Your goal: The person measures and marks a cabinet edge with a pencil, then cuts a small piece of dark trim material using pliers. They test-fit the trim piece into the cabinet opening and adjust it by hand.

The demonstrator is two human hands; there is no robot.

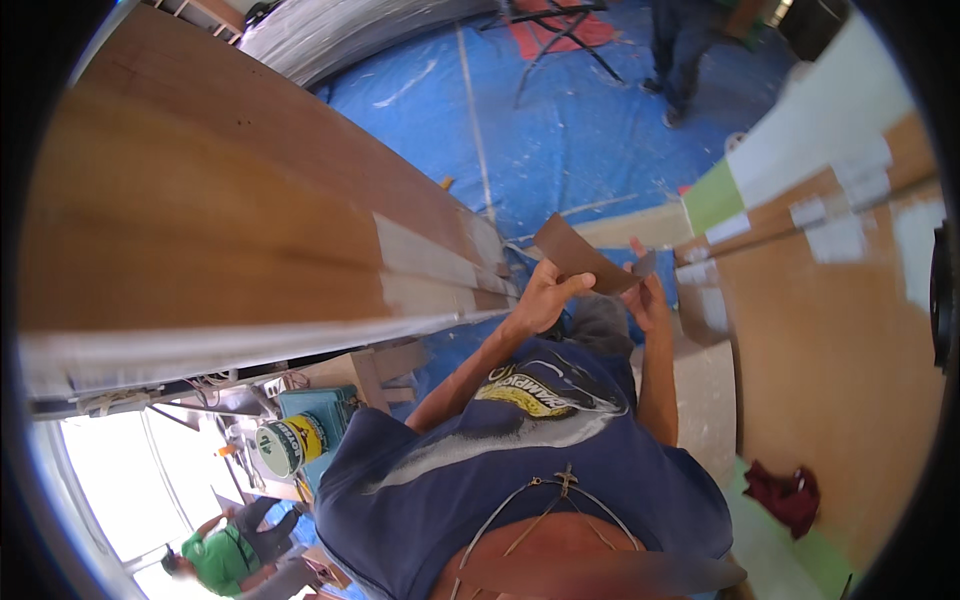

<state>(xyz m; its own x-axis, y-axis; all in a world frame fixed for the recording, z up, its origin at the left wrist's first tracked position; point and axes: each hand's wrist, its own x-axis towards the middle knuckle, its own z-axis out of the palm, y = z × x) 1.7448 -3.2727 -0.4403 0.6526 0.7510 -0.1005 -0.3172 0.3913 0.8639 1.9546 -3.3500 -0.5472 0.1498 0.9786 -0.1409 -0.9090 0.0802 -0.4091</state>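
Note:
A curved brown sheet of sandpaper [577,255] is in front of my body, near the middle of the view. My left hand [545,298] pinches its near left edge, with the thumb lying on the brown face. At the other end, my right hand [647,297] grips the sheet where a greyish part curls up. Some right fingers stretch past that edge, and the rest are partly hidden behind the sheet.
Wooden panels with pale filler patches stand on the left [250,200] and right [840,340]. Blue sheeting [420,110] covers the floor ahead, with a folding stand [550,35] and a person's legs [680,60]. A paint bucket [285,445], a green-shirted person [220,560] and a dark red cloth [785,497] also show.

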